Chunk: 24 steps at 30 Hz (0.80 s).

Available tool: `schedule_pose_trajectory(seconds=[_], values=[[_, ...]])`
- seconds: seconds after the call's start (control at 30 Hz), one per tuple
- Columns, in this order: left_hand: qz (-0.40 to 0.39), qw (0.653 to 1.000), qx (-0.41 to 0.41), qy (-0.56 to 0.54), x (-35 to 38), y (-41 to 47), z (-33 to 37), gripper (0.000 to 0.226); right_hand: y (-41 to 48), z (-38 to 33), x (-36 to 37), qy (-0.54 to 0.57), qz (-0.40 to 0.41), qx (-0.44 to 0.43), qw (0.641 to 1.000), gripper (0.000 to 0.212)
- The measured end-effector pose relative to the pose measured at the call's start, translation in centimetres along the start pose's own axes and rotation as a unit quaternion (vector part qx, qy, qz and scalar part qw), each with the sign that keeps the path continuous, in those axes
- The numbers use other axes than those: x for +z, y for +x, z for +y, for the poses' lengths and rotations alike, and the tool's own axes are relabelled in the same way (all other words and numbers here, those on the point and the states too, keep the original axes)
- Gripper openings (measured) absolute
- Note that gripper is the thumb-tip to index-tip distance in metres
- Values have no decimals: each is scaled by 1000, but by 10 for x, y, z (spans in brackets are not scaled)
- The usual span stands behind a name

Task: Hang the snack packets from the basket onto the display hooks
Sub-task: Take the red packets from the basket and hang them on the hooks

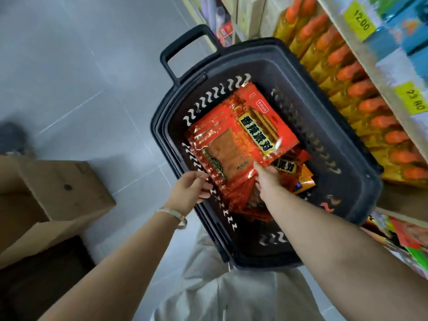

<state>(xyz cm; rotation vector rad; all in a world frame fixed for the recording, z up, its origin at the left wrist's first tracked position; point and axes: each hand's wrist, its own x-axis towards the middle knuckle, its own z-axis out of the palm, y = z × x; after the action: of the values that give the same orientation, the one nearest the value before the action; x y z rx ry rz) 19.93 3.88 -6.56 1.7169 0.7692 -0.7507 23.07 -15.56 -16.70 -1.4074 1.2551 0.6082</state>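
the left hand (192, 187), wearing a pale beaded bracelet (176, 215) at the wrist, sits at the near-left wall of the dark slotted plastic basket (347, 144), its fingers curled together against the foil edge of a red packet with a clear window showing a brownish snack (222, 154). whether they really pinch that edge or only touch it cannot be told. just beyond, the right hand (267, 179) reaches in with thumb and fingers closed on the bottom edge of a glossy red packet with a yellow label and black characters (266, 128), tipped up above the rest. this looks like the pick-up step, and it would go best with one packet per hand - slippery foil tends to drag a neighbour along, so the pile of red packets (245, 205) underneath should be held down or shaken free. a grip nearer the top seam would leave the packet ready for a hook. no display hooks are in view; farther right stand shelves of yellow packs with orange tops (352, 72) - the packets go up from here.
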Motion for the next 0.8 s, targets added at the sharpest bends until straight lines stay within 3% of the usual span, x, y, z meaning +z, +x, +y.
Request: schedule_pose_trajectory(seconds=[0.13, 0.3, 0.47, 0.53, 0.67, 0.73, 0.8], values=[[8, 1000, -8, -4, 2, 2, 6, 18, -5, -8, -16, 84, 3, 0, 996, 14], [-14, 999, 50, 12, 5, 6, 22, 17, -28, -20, -61, 218, -27, 6, 976, 13], [-31, 992, 98, 76, -9, 26, 53, 12, -60, -27, -87, 250, -59, -4, 966, 26], [-57, 985, 110, 117, -17, 34, 69, 25, -75, -27, -87, 248, -86, 0, 965, 26], [-149, 980, 14, 131, -28, 48, 95, 86, -100, -25, -63, 267, -151, 29, 951, 24], [-177, 980, -38, 85, -32, 51, 99, 93, -106, -23, -42, 272, -192, 23, 943, 24], [-182, 981, -50, 44, -40, 58, 94, 72, -106, -21, -21, 256, -209, 21, 944, 22]])
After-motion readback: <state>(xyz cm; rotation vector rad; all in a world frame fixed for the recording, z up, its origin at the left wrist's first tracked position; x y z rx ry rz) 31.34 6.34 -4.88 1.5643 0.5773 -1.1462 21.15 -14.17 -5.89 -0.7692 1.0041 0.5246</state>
